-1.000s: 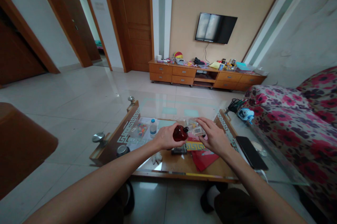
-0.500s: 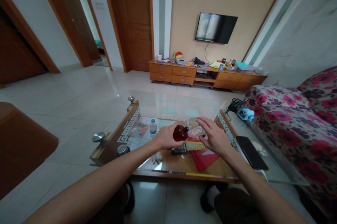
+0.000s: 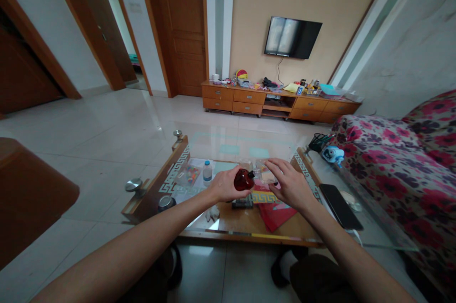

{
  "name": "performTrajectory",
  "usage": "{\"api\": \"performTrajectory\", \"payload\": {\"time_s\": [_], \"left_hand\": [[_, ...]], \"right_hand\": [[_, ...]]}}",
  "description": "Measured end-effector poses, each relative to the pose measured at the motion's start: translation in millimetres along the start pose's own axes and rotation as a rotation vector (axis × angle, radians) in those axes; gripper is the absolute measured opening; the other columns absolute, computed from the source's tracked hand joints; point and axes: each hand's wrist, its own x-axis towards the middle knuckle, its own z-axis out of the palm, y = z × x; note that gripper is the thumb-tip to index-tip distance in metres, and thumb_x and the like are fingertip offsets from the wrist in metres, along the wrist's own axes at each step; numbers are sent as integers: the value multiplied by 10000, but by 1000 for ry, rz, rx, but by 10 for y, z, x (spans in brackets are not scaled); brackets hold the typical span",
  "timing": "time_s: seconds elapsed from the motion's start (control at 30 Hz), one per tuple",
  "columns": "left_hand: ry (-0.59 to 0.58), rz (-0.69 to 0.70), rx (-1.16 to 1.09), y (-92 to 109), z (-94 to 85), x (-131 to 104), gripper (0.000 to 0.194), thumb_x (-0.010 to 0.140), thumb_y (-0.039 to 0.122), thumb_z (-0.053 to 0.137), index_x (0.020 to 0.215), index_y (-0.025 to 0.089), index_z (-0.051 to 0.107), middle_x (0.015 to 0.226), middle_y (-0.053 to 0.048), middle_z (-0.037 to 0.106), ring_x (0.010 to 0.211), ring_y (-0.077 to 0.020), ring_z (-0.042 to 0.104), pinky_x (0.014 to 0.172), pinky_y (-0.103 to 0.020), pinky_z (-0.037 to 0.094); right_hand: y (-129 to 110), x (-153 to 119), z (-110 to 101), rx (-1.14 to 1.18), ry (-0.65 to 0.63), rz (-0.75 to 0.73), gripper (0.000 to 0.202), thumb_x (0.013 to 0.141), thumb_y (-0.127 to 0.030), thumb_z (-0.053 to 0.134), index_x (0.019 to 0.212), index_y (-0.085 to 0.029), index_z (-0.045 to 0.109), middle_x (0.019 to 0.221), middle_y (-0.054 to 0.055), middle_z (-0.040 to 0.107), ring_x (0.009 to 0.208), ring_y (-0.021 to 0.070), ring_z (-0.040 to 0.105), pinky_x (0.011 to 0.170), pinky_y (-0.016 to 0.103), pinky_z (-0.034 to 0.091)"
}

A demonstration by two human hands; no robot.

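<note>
L hand [image 3: 228,184] clamped round red btl [image 3: 243,180]; R hand [image 3: 287,182] fingers curled on clear btl [image 3: 265,173].

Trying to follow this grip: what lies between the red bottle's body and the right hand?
In the head view, the dark neck of the red bottle, then the clear bottle, held by the right hand. Whether the bottles touch is unclear.

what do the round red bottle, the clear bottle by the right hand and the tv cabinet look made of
Red bottle: probably glass, glossy and see-through, given its bright highlights; shiny plastic is possible.
Clear bottle: transparent glass or hard plastic; I can't tell which.
TV cabinet: wood or wood veneer, smooth orange-brown finish, judging by its colour.
</note>
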Motion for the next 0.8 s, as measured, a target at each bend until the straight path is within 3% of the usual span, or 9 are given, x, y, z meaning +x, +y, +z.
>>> {"api": "performTrajectory", "payload": {"time_s": [0.8], "left_hand": [[12, 2, -10, -7, 9, -10, 738, 754, 663, 783, 1346, 275, 574, 1102, -54, 772, 1015, -324, 759, 854, -416, 592]], "right_hand": [[-49, 16, -37, 10, -3, 14, 764, 897, -202, 698, 1587, -326, 394, 1514, 108, 532, 1380, 373, 486, 1027, 579, 583]]}}
